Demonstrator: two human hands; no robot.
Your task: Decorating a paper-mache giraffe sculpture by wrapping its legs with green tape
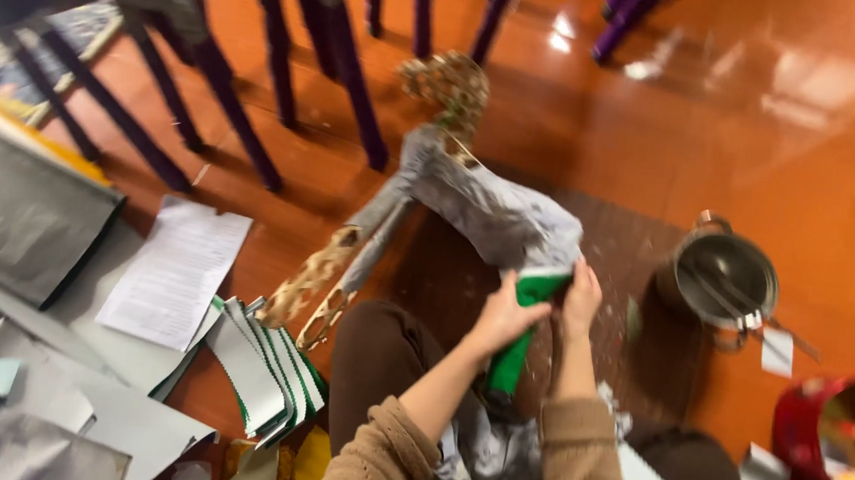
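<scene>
On the glossy orange-brown floor (655,136), two hands meet at one green strip (519,332). The left hand (504,316) is closed around the strip's upper part, and the right hand (580,299) pinches its top edge beside it; the two nearly touch. The strip is flat, stiff-looking, bright green, and runs down from the hands toward the lap. Its top meets one crumpled silver sheet (495,210), foil-like and wrinkled, which rises up and away from the hands. One gold openwork ornament (448,86), blurred, sits at the sheet's far end. Two gold lattice strips (314,287) lie left of the knee, side by side.

Left of those, one fanned stack of cards (263,364), white with green edges, holds about five; blur prevents an exact count. One printed paper (177,271) lies flat farther left, among several grey and silver sheets. At the right stands one round steel pot (721,281) with thin metal tools inside, well apart from the hands. One red tin (820,433) sits at the lower right edge. Dark purple chair legs (258,78), at least six, stand across the top.
</scene>
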